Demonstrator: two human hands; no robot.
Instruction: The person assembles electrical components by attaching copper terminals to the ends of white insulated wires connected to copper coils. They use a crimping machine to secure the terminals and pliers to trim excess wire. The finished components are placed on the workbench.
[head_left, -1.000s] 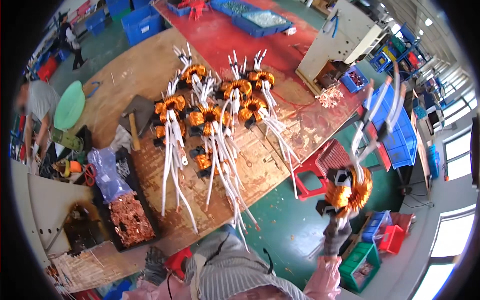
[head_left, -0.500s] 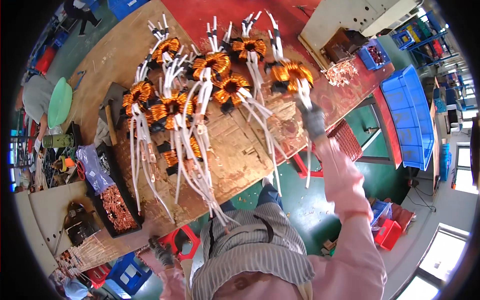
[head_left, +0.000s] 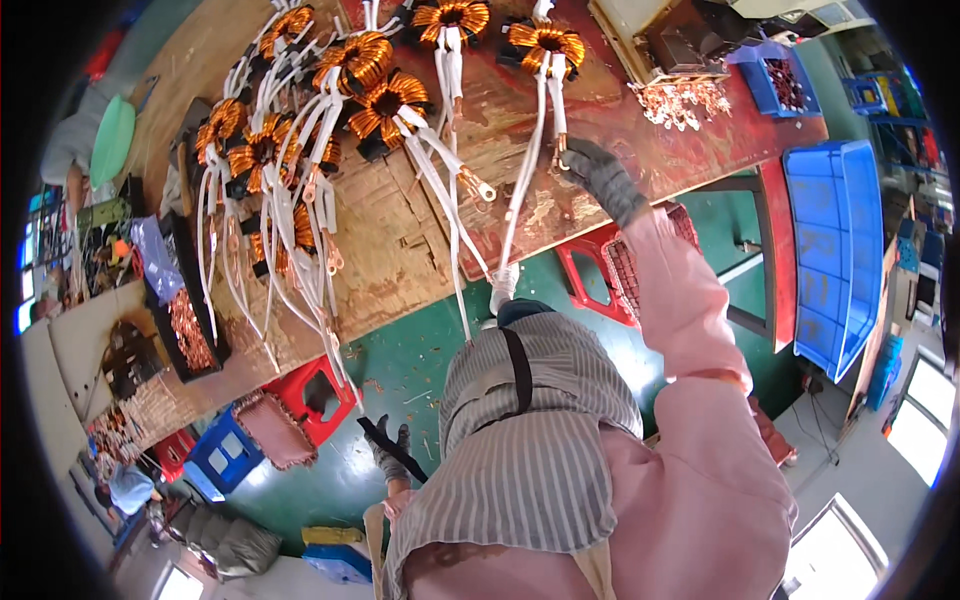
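My gloved right hand (head_left: 603, 178) reaches over the table's front edge. Its fingertips are closed at a copper lug (head_left: 561, 150) on the end of a short white lead. That lead comes from a copper-wound ring coil (head_left: 546, 46) lying on the table; its longer white lead (head_left: 522, 180) hangs toward the edge. My gloved left hand (head_left: 388, 448) is low beside the striped apron, fingers apart, partly hidden by a dangling black strap (head_left: 400, 452). More coils lie to the left, among them one with a black-wrapped core (head_left: 388, 104) and lugged leads.
Loose copper lugs (head_left: 685, 102) lie by a machine at the back right, near a blue bin (head_left: 780, 80). A large blue crate (head_left: 835, 255) stands right. Red stools (head_left: 590, 280) stand under the table edge. A black tray (head_left: 205, 360) of copper pieces lies left.
My right hand has gone from the leads close under the rightmost coil down to the lug end. That coil now lies flatter on the table. The view has shifted, and my left hand has moved right.
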